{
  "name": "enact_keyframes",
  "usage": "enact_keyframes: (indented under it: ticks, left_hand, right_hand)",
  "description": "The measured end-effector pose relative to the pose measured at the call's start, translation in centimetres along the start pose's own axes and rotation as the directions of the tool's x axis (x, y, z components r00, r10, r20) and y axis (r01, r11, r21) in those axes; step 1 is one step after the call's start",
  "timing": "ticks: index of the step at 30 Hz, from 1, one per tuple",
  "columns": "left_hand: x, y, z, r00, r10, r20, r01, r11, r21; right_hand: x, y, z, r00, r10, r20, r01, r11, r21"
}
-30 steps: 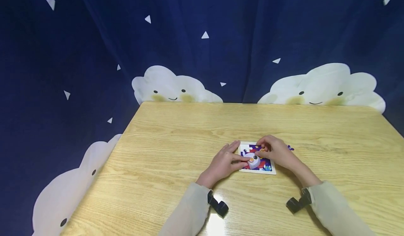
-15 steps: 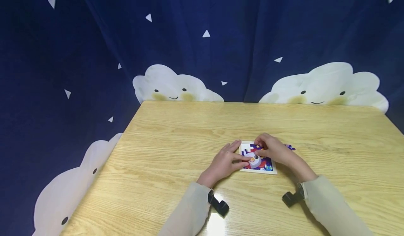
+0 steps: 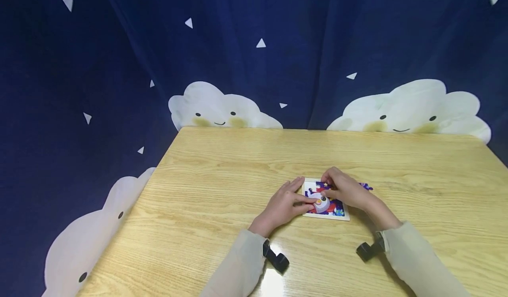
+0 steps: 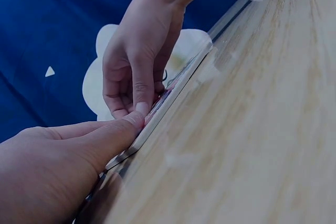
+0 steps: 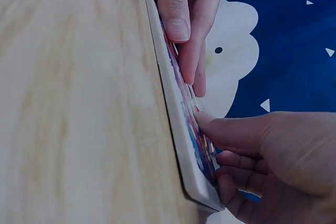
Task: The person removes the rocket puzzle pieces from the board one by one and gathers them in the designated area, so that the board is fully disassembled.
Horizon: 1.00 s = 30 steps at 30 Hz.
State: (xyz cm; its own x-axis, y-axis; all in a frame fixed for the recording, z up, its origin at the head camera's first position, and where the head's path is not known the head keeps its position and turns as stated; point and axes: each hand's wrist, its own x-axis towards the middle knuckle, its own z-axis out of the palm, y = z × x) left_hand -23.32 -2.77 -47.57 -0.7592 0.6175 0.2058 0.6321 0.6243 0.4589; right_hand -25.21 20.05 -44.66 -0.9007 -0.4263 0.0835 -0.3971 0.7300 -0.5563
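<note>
A small jigsaw puzzle [image 3: 336, 211] with a penguin picture lies in a pale frame on the table, a white patch showing at its upper left corner. From the left, my left hand [image 3: 279, 206] rests on it, fingers mostly straight: the index tip is on the penguin's face and another finger lies along the frame's left edge. My right hand [image 3: 347, 190] grips the puzzle at the far right part, thumb on the picture and the other fingers curled at the far edge. The right wrist view shows that thumb [image 5: 226, 129] on the surface; my palm hides the upper right corner.
A loose purple puzzle piece [image 3: 366, 186] lies just right of the frame, partly behind my right hand. The wooden table [image 3: 222, 169] reaches back to a dark blue curtain [image 3: 238, 32] printed with clouds. Both wrists carry black camera mounts [image 3: 277, 259].
My right hand and forearm have shifted slightly left over the puzzle, uncovering more of the loose piece. My left hand keeps its place on the picture.
</note>
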Motion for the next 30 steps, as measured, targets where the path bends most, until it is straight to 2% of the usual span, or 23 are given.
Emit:
enact_keyframes:
  ticks: [5,11,17,26,30]
  left_hand:
    - [-0.1,-0.1,0.1,1.0,-0.006,0.01,0.007,1.0,-0.003]
    - [-0.2,-0.1,0.2,1.0,-0.004,0.01,0.004,1.0,-0.013]
    - [-0.1,0.0,0.2,1.0,0.021,-0.002,-0.021,1.0,0.005]
    - [0.0,0.0,0.0,1.0,0.016,-0.008,-0.016,1.0,0.016]
    - [0.0,0.0,0.0,1.0,0.011,-0.004,-0.011,1.0,0.014]
  right_hand:
    - [-0.1,0.1,0.3,1.0,-0.008,-0.008,0.008,1.0,0.017]
    - [-0.6,0.7,1.2,0.993,-0.069,-0.093,0.072,0.997,0.028]
    - [-1.3,0.9,1.8,0.987,-0.048,-0.15,0.055,0.998,0.041]
    - [-1.6,1.3,2.1,0.947,-0.117,-0.301,0.149,0.985,0.088]
    - [-1.6,1.2,2.0,0.948,-0.096,-0.305,0.133,0.986,0.104]
